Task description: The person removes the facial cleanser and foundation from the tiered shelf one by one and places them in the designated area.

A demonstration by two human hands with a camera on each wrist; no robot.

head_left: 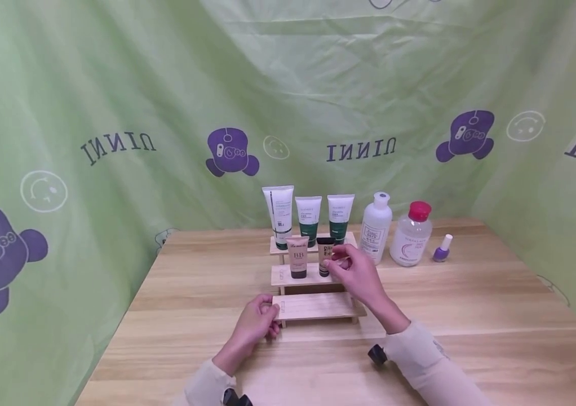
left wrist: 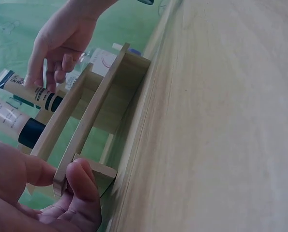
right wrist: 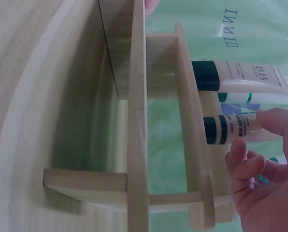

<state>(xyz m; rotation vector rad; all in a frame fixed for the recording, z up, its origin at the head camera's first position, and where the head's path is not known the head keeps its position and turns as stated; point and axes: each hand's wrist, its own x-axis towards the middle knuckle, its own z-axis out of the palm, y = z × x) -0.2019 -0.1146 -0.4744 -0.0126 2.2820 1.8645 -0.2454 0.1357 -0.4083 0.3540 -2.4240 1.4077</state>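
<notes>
A three-tier wooden display stand point(head_left: 318, 306) stands on the table. My left hand point(head_left: 253, 322) grips the left end of its lowest shelf, thumb and fingers on either side of the board in the left wrist view. On the middle shelf, a small beige tube with black ends point(head_left: 324, 269) stands upright, and my right hand point(head_left: 363, 277) pinches it from the right. In the right wrist view, the thumb lies on the tube point(right wrist: 235, 126) and the other fingers bend beside it. Just left of it stands a pink BB cream tube point(head_left: 298, 256) with a dark cap.
Three white-and-green tubes point(head_left: 308, 211) stand on the top shelf. Right of the stand are a white bottle point(head_left: 376, 228), a clear bottle with a red cap point(head_left: 411, 239) and a purple nail polish bottle point(head_left: 441, 252). A green printed curtain point(head_left: 288, 73) hangs behind the table point(head_left: 191, 282).
</notes>
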